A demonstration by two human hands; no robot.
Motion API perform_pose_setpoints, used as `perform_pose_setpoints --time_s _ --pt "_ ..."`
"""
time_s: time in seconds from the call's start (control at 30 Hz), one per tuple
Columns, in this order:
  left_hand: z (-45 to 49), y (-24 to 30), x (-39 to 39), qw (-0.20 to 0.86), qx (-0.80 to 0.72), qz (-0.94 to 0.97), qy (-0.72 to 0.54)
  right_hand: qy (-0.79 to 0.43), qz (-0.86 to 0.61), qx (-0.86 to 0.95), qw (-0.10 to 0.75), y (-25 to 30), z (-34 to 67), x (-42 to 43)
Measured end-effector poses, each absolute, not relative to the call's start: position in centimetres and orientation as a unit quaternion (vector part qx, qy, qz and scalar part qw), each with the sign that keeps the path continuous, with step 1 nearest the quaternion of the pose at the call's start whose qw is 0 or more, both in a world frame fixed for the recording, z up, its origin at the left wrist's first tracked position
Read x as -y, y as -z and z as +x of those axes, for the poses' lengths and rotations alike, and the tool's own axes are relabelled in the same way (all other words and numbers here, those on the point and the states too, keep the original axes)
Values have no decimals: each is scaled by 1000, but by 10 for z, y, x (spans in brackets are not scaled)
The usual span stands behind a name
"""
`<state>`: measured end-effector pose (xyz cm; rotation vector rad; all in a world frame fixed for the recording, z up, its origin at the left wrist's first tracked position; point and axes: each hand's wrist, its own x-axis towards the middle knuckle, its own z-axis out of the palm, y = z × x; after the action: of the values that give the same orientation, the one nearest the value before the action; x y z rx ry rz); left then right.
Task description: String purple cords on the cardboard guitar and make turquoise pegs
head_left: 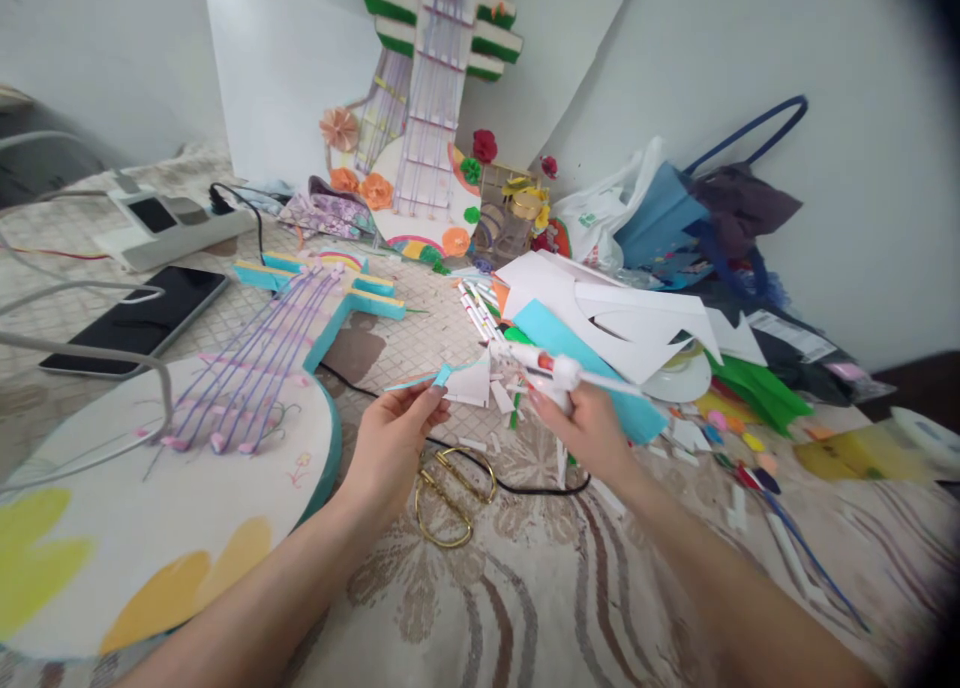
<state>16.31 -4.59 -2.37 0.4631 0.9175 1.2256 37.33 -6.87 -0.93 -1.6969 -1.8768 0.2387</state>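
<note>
My left hand (394,438) pinches a thin light-blue paper strip (431,378) between thumb and fingers, held out to the right. My right hand (589,423) is wrapped round a white hot-glue gun (551,363), its nozzle end pointing left toward the strip's tip. Small white paper scraps (480,383) lie just behind the strip. Gold-handled scissors (450,493) rest on the patterned cloth below both hands, beside the gun's black cord (517,486).
A cardboard guitar model (225,408) with purple strings lies at left. A second guitar model (431,98) leans on the wall. Cut white and blue paper (615,318), markers (476,313), a phone (139,318), a power strip (176,226) and bags (675,218) crowd the surface.
</note>
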Motion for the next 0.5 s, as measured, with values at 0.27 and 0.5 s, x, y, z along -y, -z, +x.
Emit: perform_pose_setpoints --time_s 0.27,0.5 --pt "165 25 48 708 -409 230 -529 -79 -623 726 282 32 366 -22" --pt "165 30 50 719 -410 266 -494 -43 -604 747 274 36 371 -12"
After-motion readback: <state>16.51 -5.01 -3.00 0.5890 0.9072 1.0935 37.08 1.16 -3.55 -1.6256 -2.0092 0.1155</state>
